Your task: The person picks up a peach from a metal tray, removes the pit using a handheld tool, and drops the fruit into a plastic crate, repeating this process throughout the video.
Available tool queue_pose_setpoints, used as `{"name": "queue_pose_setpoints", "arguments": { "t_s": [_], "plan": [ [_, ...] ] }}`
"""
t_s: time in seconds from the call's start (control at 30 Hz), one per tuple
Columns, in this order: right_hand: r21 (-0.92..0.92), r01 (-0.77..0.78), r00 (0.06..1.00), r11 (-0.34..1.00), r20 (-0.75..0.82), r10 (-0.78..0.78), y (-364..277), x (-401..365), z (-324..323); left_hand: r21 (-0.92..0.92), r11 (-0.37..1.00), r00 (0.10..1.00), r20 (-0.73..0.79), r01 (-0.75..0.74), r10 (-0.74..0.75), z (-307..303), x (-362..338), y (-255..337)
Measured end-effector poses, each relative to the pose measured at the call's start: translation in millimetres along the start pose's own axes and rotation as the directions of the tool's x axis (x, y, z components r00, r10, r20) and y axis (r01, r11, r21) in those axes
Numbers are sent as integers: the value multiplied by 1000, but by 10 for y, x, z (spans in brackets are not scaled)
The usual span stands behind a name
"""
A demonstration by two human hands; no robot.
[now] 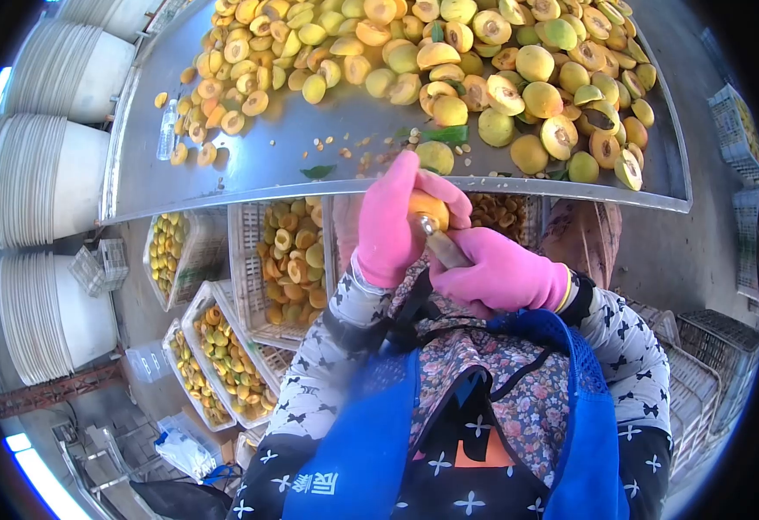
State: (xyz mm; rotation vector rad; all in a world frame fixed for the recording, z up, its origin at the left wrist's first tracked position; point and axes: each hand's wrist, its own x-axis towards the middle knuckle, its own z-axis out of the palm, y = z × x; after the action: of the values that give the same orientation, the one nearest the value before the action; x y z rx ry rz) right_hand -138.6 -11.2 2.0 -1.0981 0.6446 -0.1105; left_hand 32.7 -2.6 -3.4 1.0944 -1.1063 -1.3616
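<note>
Both my hands wear pink gloves and meet just past the near edge of the metal table (284, 192). My left hand (390, 221) is closed around a yellow-orange fruit (429, 208). In my right hand (508, 270) is a tool with a light handle (445, 249), its metal end against the cut side of the fruit. Many whole and halved fruits (492, 69) lie heaped on the table's far part. A green leaf (446, 134) and small pits lie between that heap and my hands.
Below the table's edge stand crates of fruit halves (297, 260) and a crate of brown pits (498, 215). More fruit crates (228, 355) are at the left, beside stacks of white round trays (50, 312). A plastic bottle (168, 130) lies on the table's left.
</note>
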Motion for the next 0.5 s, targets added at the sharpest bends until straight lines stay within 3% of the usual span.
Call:
{"name": "queue_pose_setpoints", "arguments": {
  "t_s": [0.03, 0.07, 0.13, 0.17, 0.23, 0.27, 0.3, 0.33, 0.37, 0.4, 0.47, 0.5],
  "plan": [
    [80, -9, 996, 997, 91, 2, 44, -25, -68, 28, 999, 998, 64, -17, 15, -24, 18, 29],
    [162, -29, 984, 986, 181, -1, 78, -40, -89, 137, 983, 984, 143, -125, 105, -48, 44, 21],
    [196, -61, 981, 979, 193, 23, 52, -78, -66, 329, 876, 914, 322, -353, 247, -113, 114, 18],
    [181, -96, 972, 979, 229, 52, 88, -103, -78, -202, 968, 951, 299, 147, -82, -270, 84, -144],
    [146, -130, 965, 981, 244, 91, 143, -133, -80, -196, 969, 988, 6, 151, -153, -395, -46, -142],
    [4, -101, 981, 995, 167, 99, 195, -148, -65, -195, 968, 973, -136, 160, -188, -461, -141, -134],
    [-143, -81, 993, 986, 76, 92, 256, -163, -84, 103, 983, 963, -241, 151, -123, -731, -274, -135],
    [-291, -76, 997, 954, -32, 69, 318, -197, -144, 387, 911, 952, -304, 145, -23, -1125, -409, -128],
    [-502, -91, 995, 860, -74, 62, 429, -243, -229, 775, 629, 968, -202, 64, 150, -1436, -544, -110],
    [-554, -5, 993, 832, -99, -60, 595, -292, -329, 981, 190, 944, -92, 32, 317, -1746, -679, -94],
    [-666, 158, 952, 729, -92, -290, 901, -359, -492, 910, 387, 851, -319, 151, 417, -1666, -683, 67],
    [-745, 122, 951, 656, -102, -292, 926, -352, -543, 859, 501, 880, -312, 101, 358, -1514, -579, 114]
  ]
}}
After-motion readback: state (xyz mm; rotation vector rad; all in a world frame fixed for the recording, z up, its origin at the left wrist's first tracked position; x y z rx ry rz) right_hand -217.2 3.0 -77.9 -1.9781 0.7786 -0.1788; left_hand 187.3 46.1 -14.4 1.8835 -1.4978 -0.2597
